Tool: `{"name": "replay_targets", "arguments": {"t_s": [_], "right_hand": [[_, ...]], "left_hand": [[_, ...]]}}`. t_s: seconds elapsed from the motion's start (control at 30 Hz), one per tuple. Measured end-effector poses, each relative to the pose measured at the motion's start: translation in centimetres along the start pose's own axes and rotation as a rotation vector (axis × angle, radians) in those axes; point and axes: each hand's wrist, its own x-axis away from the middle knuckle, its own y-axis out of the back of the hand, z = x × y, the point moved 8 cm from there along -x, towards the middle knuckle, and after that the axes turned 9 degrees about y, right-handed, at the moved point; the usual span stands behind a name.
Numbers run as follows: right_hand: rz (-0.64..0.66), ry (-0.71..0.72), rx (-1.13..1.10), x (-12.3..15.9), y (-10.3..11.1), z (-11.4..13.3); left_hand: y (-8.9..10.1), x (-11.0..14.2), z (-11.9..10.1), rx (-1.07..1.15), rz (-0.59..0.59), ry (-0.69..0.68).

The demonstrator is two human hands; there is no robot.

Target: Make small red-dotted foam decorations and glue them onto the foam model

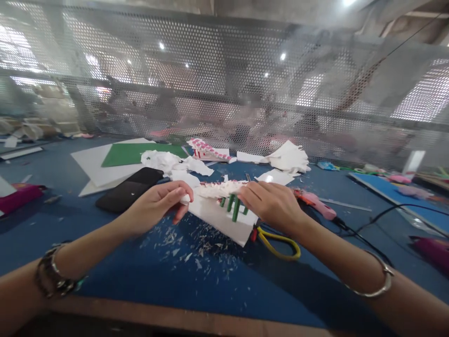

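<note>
My left hand (159, 203) is closed in a pinch on the left end of a fringed white paper strip (219, 188). My right hand (271, 203) is closed on the strip's right end. The strip hangs between both hands, just above a white foam board (219, 220). Several short green sticks (233, 206) stand upright on that board, right under the strip and beside my right fingers. The board rests on the blue table (175, 271), with small white paper scraps (189, 243) scattered in front of it.
Yellow-handled scissors (278, 241) lie right of the board. A pink glue gun (315, 203) with a black cable lies behind my right hand. A black phone (129, 189), green sheet (135, 153) on white boards and paper cut-offs (289, 159) sit further back. A perforated metal screen (224, 84) closes the far side.
</note>
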Motion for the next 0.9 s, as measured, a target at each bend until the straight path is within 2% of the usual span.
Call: {"name": "replay_targets", "arguments": {"t_s": [0.1,0.2,0.3,0.37,0.4,0.47,0.53,0.73,0.83,0.9], "right_hand": [[-0.09,0.066,-0.06,-0.2,1.0,1.1],[-0.109,0.081,-0.217,0.4,1.7,1.2],[-0.051,-0.114,-0.354,2.1,1.6,-0.8],[0.076,-0.287,-0.391,4.0,0.4,-2.4],[0.18,-0.327,-0.424,4.9,-0.6,-2.6],[0.374,-0.274,-0.56,6.4,-2.5,-1.6],[0.474,-0.208,-0.69,7.3,-3.7,-0.3],[0.572,-0.287,-0.768,7.7,-5.2,0.9],[0.577,-0.3,-0.736,8.3,-4.3,-0.2],[0.553,-0.324,-0.702,9.2,-3.1,-2.0]], "left_hand": [[0.0,-0.5,0.7,-0.163,-0.032,0.002],[-0.7,-1.3,2.0,-0.262,0.025,0.053],[-1.7,-1.9,3.5,-0.301,0.108,0.106],[-2.0,-2.2,4.1,-0.3,0.12,0.142],[-2.0,-2.2,4.4,-0.288,0.119,0.162],[-1.9,-2.3,4.7,-0.238,0.103,0.205],[-1.6,-2.4,5.0,-0.161,0.081,0.242],[-0.5,-2.7,6.4,0.153,-0.015,0.279],[-0.3,-2.8,6.9,0.276,-0.029,0.283],[-0.2,-2.8,7.0,0.348,-0.045,0.3]]}}
